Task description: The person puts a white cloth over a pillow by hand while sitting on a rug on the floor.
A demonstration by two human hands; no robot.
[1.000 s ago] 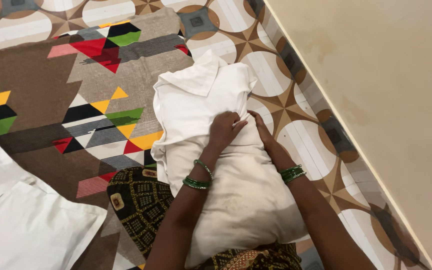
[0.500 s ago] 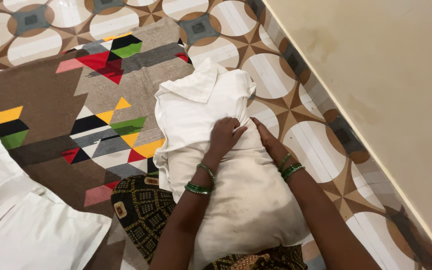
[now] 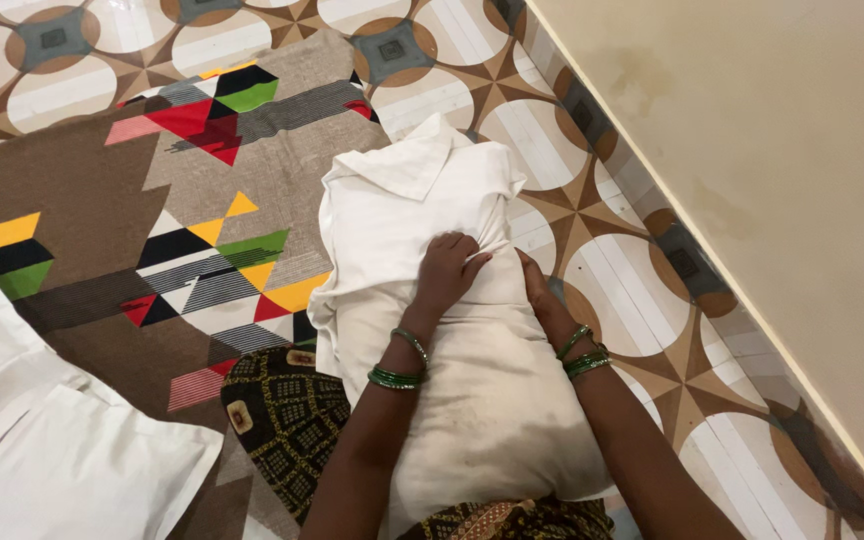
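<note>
A cream pillow (image 3: 492,410) lies lengthwise in front of me, its far end inside a white pillowcase (image 3: 402,215) bunched on the floor. My left hand (image 3: 447,270) rests on top where the case's edge meets the pillow, fingers curled into the white cloth. My right hand (image 3: 534,288) is pressed against the pillow's right side at the same edge, its fingers tucked under the fabric and partly hidden. Both wrists wear green bangles.
A patterned rug (image 3: 152,200) with coloured triangles covers the floor to the left. Another white pillow (image 3: 42,440) lies at the lower left. A beige wall (image 3: 772,170) runs diagonally along the right. Tiled floor (image 3: 632,270) lies between pillow and wall. Dark patterned cloth (image 3: 287,420) covers my lap.
Both hands stay at the pillowcase's edge with barely any shift. The view has drifted slightly, so the pillow sits a little higher and more to the left.
</note>
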